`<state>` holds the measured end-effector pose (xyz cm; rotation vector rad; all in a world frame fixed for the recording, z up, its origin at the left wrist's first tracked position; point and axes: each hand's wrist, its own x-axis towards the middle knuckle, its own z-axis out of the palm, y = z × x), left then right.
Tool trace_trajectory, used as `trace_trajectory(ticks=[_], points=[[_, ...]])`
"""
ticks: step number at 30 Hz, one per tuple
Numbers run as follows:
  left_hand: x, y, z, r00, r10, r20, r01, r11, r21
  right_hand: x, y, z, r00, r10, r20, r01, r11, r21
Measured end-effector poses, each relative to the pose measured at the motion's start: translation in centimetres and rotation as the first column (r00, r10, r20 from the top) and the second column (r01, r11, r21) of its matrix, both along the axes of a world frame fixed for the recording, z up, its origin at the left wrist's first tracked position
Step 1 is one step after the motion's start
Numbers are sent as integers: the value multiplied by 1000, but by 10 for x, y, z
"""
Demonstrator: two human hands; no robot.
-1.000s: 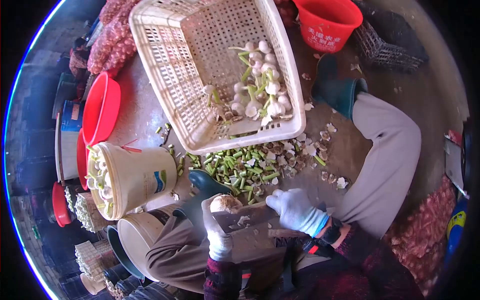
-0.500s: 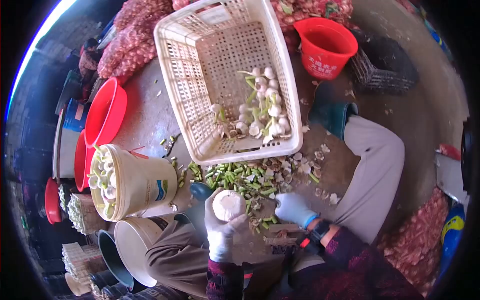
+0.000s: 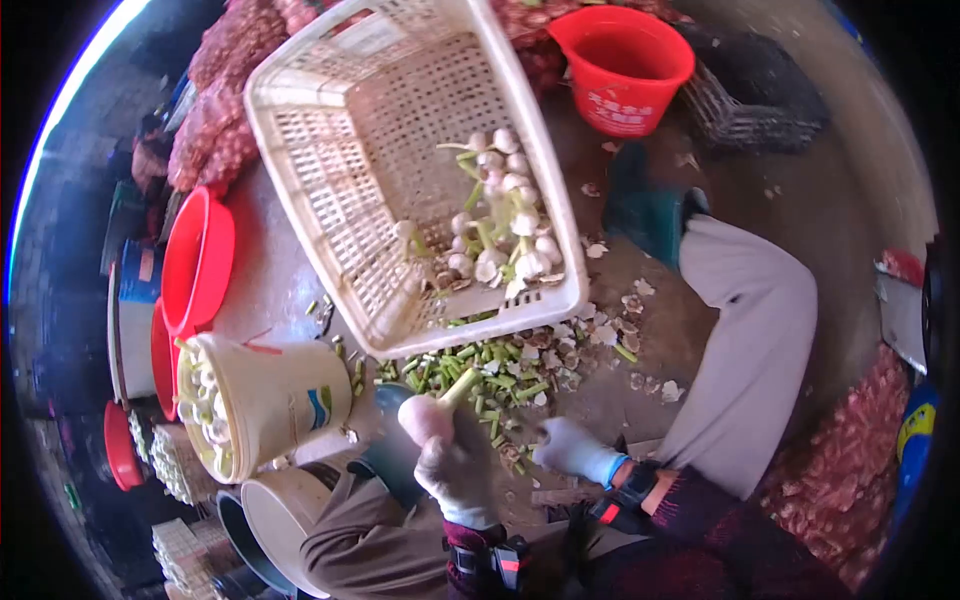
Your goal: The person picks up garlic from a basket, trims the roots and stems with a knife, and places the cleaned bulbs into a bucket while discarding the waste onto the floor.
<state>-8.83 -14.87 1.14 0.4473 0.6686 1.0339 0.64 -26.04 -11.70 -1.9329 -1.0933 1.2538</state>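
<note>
My left hand (image 3: 455, 475), in a pale glove, is closed on a garlic bulb (image 3: 426, 418), its cut green stem pointing up and to the right. To its right, my gloved right hand (image 3: 577, 450) makes a fist, apart from the bulb. A thin dark knife blade stuck out of this fist half a second ago; at this moment it is blurred or hidden. Green stem pieces (image 3: 470, 365) and papery skins (image 3: 603, 333) litter the floor beyond both hands. Several garlic bulbs (image 3: 490, 262) with short stems lie inside the white plastic crate (image 3: 285, 110).
A white bucket (image 3: 290, 395) full of garlic stands at left, near red basins (image 3: 200, 260). Behind the crate's right corner is a red bucket (image 3: 622, 75), beside a black crate (image 3: 755, 100). Filled net sacks (image 3: 835, 480) lie at right. My boot (image 3: 645, 215) is right of the crate.
The bulb in my left hand has turned from its round white face to show a pinkish side and green stem. My right hand has shifted slightly left and down. The camera view has shifted.
</note>
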Motion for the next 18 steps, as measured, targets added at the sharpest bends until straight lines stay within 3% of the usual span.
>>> trace_trajectory(ticks=[1,2,3,4,5,6,7,8,9,10,11,12,13,14,16,18], points=[[-3,-1,1,999,34,-2,-34,997,-75,7,4,27,935,-213,-285,171,971,-165],[-9,4,3,997,75,-1,-75,989,-128,12,4,30,982,-187,-29,183,978,-99],[-15,10,3,987,136,-88,-143,986,-84,17,1,19,972,-229,-57,226,972,-60],[-39,25,-19,996,84,-38,-84,996,3,29,7,37,960,-224,-165,225,974,-15],[-41,33,7,991,127,-35,-127,992,-21,26,7,27,934,-303,-188,324,942,87],[-42,43,31,988,154,-22,-155,986,-62,29,11,33,923,-340,-182,326,940,-101],[-55,58,45,984,176,-42,-173,983,52,29,6,12,909,-384,-159,368,922,-123],[-70,74,59,981,184,-59,-173,973,154,28,12,39,892,-443,-91,436,895,-93],[-91,92,72,954,261,-147,-225,948,225,30,13,34,898,-429,-102,410,897,-168],[-102,108,101,889,331,-317,-242,926,288,29,13,26,900,-425,-100,415,904,-105],[-118,133,115,754,518,-404,-305,821,482,30,17,35,894,-432,-117,418,900,-123],[-155,165,123,678,563,-473,-217,768,602,29,20,44,888,-440,-131,422,895,-144],[-168,190,139,555,720,-416,-351,656,668,28,19,33,883,-449,-139,430,891,-144],[-218,232,138,443,763,-471,-212,600,771,30,17,20,878,-456,-146,436,887,-150],[-265,273,149,201,869,-453,-245,492,836,28,26,32,885,-450,-115,435,890,-136],[-336,315,136,127,811,-571,-268,583,767,29,31,27,890,-451,-67,433,883,-183]])
